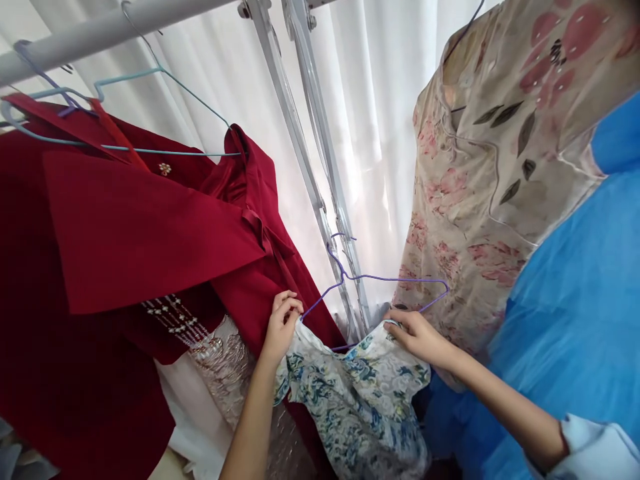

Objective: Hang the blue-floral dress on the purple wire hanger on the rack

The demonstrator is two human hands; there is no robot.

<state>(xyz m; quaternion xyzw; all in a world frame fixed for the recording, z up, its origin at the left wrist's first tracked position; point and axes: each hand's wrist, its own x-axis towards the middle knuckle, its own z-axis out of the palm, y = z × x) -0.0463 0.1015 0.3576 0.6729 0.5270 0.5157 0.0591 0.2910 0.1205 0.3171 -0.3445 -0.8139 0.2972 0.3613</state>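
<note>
A white dress with a blue and green floral print (350, 393) hangs between my hands, low in the middle of the view. My left hand (284, 323) pinches its left shoulder, and my right hand (413, 333) grips the right shoulder. A purple wire hanger (385, 278) sits partly inside the neckline. Its left arm runs down to my left fingers, while its right end sticks out above my right hand. The hanger's hook points up in front of the metal rack posts; whether it touches them I cannot tell. The dress's lower part runs out of view.
Dark red garments (150, 233) hang at the left on a teal wire hanger (195, 97) from a white rail (100, 37). A beige floral dress (460, 200) and a blue tulle garment (575, 280) fill the right. Metal posts (295, 127) stand before a white curtain (385, 133).
</note>
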